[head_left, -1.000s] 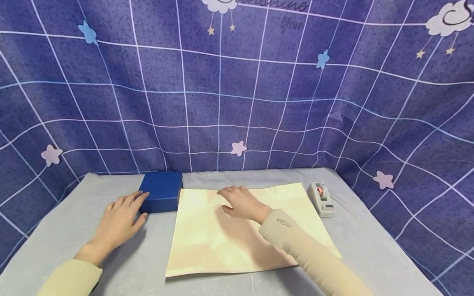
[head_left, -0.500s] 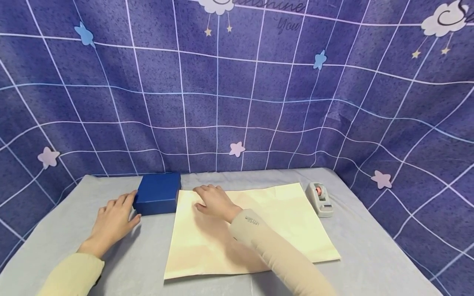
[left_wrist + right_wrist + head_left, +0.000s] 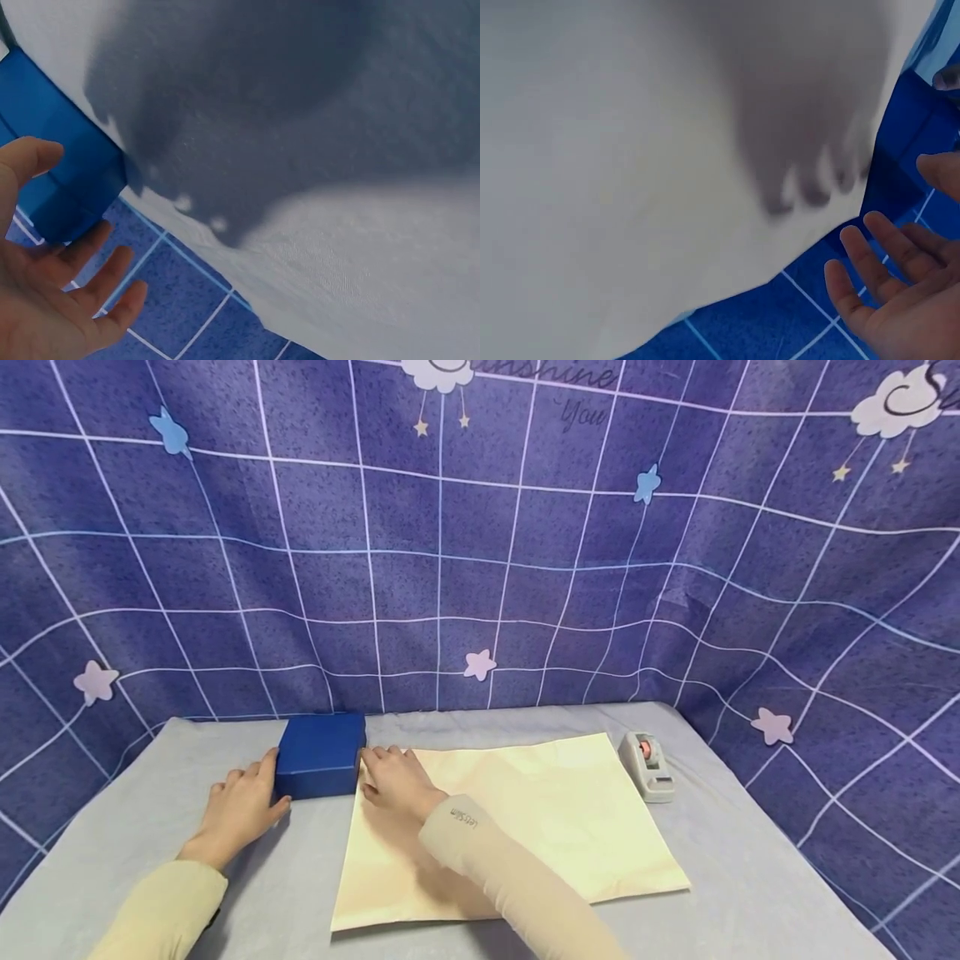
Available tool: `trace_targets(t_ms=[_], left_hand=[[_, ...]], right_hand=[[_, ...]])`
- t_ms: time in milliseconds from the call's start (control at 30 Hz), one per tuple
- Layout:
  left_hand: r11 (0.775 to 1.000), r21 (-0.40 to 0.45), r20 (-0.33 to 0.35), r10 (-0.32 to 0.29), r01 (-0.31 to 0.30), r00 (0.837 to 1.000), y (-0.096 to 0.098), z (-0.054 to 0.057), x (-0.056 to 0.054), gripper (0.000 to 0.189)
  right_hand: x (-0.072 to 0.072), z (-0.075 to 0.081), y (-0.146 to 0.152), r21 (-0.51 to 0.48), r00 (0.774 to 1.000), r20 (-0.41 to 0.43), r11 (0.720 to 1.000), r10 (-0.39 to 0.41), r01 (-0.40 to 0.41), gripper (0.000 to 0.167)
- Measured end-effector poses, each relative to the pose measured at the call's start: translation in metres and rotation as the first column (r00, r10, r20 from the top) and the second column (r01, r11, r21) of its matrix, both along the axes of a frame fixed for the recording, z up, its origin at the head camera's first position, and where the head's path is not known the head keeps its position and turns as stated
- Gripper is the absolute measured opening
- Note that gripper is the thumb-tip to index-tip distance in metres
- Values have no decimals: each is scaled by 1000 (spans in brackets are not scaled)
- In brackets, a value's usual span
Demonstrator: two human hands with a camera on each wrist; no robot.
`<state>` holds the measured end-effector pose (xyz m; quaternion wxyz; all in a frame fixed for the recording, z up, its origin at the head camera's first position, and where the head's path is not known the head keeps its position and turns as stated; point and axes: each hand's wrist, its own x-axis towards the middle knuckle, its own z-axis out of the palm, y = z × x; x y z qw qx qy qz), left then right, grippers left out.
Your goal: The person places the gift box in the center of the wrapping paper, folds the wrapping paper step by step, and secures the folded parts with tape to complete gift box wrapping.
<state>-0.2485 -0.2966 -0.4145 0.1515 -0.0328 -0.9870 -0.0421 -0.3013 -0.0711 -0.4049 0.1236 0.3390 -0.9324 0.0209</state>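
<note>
A flat blue box (image 3: 321, 745) sits at the back left of the table. My left hand (image 3: 238, 808) is at the box's left side, its index finger against it and its thumb near the front corner. At the box's right side is my right hand (image 3: 399, 783), above the left edge of a large cream paper sheet (image 3: 540, 827); its fingertips reach the box's edge, and contact is hard to tell. In the left wrist view the hand (image 3: 52, 292) has its fingers loosely spread beside the box. The right wrist view shows the other hand (image 3: 907, 292) with relaxed fingers.
A white tape dispenser (image 3: 649, 768) stands at the sheet's right edge. A pale grey cloth (image 3: 720, 860) covers the table. Behind and to the right hangs a blue curtain (image 3: 480, 568) with grid lines and stars.
My right hand has moved left across the paper to the box's right side. My left hand has slid from the box's top corner to its left side. The paper stays in place.
</note>
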Motion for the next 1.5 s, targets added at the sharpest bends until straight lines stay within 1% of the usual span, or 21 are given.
trace_targets(t_ms=[100,167,267,333,400,567,667,767,833,933,1067,1167,1333,1500], left_hand=[[1000,-3,5,6,-6,1000,1,-2,-2,77],[1000,1,1,6,-6,1000,1,-3,-4,77],[1000,3,-18,0,0,1000,0,-4,-5,76],[1000,9,-33,-4,4,999,-2,-4,-6,75],[1000,18,-37,-5,6,999,-2,-3,-5,74],[998,56,-6,3,-3,1000,0,-2,-4,75],[997,70,-4,15,-15,1000,1,-2,-4,74],[996,88,-14,30,-28,999,1,-2,-4,74],[994,103,-14,42,-41,999,1,-3,-5,75],[991,117,-2,58,-58,998,1,-3,-6,79],[990,123,34,69,-73,997,-1,-4,-8,85],[988,128,62,73,-81,995,-3,-6,-8,86],[987,140,82,68,-79,994,-4,-9,-9,82],[985,152,92,66,-79,994,-2,-9,-9,80]], right_hand=[[1,-2,-5,-22,1000,20,1000,-14,14,45],[1,-3,-8,-43,1000,26,999,-16,17,38],[1,-3,-11,-71,1000,19,997,-12,13,29],[1,-2,-12,-83,1000,15,996,-12,13,27],[0,-2,-13,-93,1000,21,996,-14,16,29],[-2,-3,-13,-128,996,83,991,-19,29,36],[-5,-3,-13,-155,994,110,988,-12,29,36],[-6,-3,-13,-163,993,112,986,-21,39,34],[-5,-3,-14,-156,994,102,986,-36,51,32],[-4,-4,-19,-136,994,80,987,-73,84,37],[-2,-5,-26,-99,989,86,986,-124,132,53],[-1,-6,-30,-89,984,101,984,-146,155,58],[-1,-7,-34,-105,978,107,976,-180,191,59],[-1,-8,-37,-114,969,109,965,-223,235,58]])
